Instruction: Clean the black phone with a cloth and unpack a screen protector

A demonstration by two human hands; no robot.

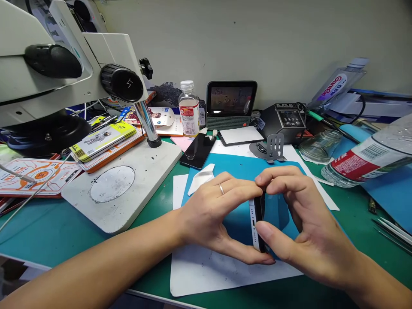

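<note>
A white-edged smartphone (256,219) stands on its side edge above the blue mat (238,169), held between both hands. My left hand (214,214), with a ring on one finger, curls round it from the left, fingertips on its top edge and thumb under its lower end. My right hand (298,219) pinches it from the right, thumb against its near end and fingers bent over the top. The phone's screen side faces right and is mostly hidden by my fingers.
A microscope (64,64) with its white base (119,189) stands at the left. A second dark phone (198,151), a small bottle (189,108), a little screen (231,103), a soldering station (285,120), a glass jar (320,146) and lying plastic bottles (370,159) ring the mat. Tweezers (391,229) lie at the right.
</note>
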